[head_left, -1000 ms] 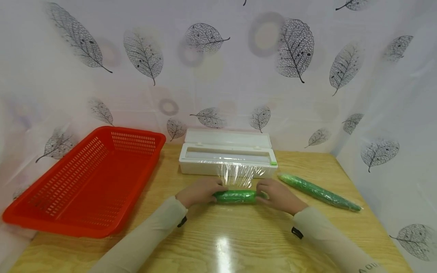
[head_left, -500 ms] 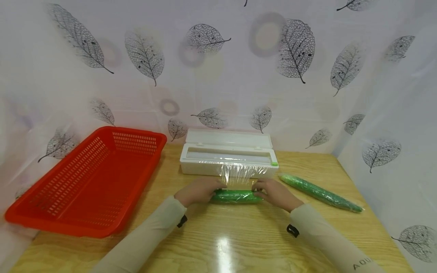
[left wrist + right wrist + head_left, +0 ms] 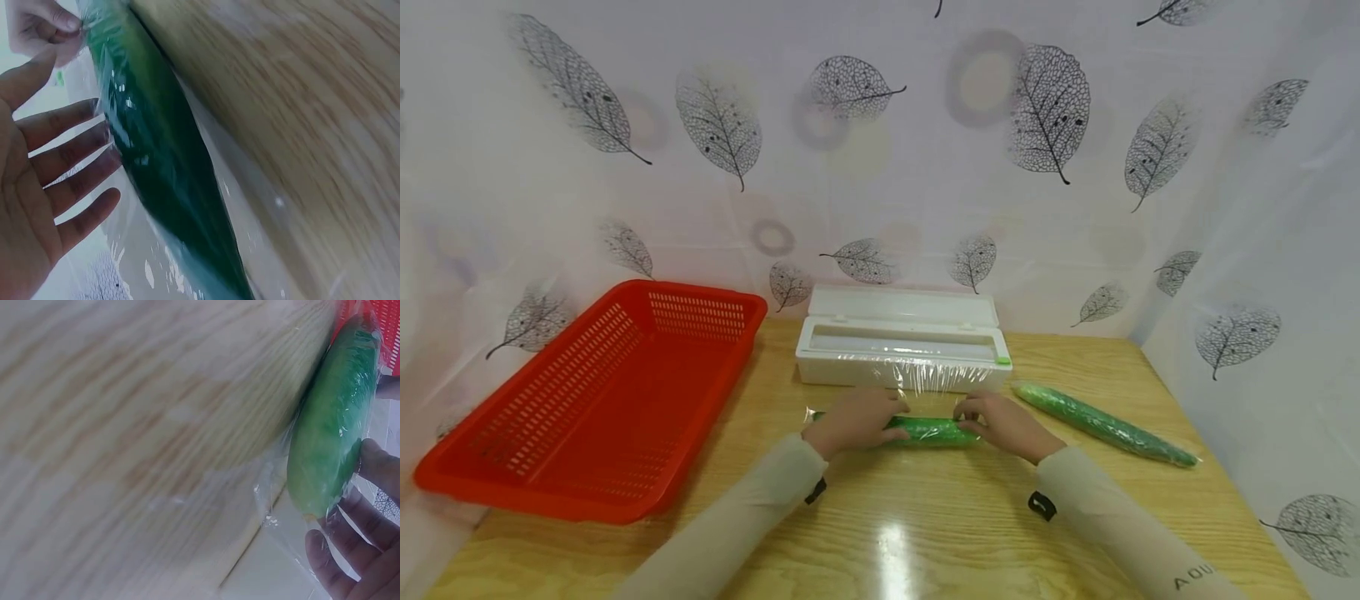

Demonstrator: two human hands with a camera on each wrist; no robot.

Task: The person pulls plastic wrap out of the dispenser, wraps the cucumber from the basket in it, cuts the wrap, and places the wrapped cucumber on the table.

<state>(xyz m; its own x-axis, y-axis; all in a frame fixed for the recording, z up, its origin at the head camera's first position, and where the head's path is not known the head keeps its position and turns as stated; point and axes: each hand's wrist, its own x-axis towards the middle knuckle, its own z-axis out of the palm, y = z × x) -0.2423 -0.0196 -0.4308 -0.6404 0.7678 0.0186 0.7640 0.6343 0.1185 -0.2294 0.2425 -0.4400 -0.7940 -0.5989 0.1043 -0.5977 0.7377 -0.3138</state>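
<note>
A cucumber [image 3: 932, 431] lies crosswise on the table, wrapped in clear cling film [image 3: 925, 379] that stretches back to the white dispenser box [image 3: 895, 368]. My left hand [image 3: 857, 421] is over the cucumber's left part. In the left wrist view its fingers [image 3: 75, 178] are spread and fairly straight, fingertips right at the film along the cucumber. My right hand [image 3: 1003, 425] is at the cucumber's right end, thumb and fingertips bent together at the film there. The right wrist view shows its fingertips [image 3: 319, 544] by the cucumber's rounded tip. Loose film sticks out past the left end.
A second film-wrapped cucumber [image 3: 1105, 423] lies slantwise at the right. On the left stands a red plastic basket [image 3: 700, 417]. The dispenser's lid [image 3: 902, 305] is raised, close to the leaf-patterned curtain [image 3: 880, 167] behind the wooden table [image 3: 970, 533].
My left hand has shifted right along the cucumber, baring its film-covered left end. My right hand moved slightly left at first, then stayed put, with the cucumber's right end now showing more.
</note>
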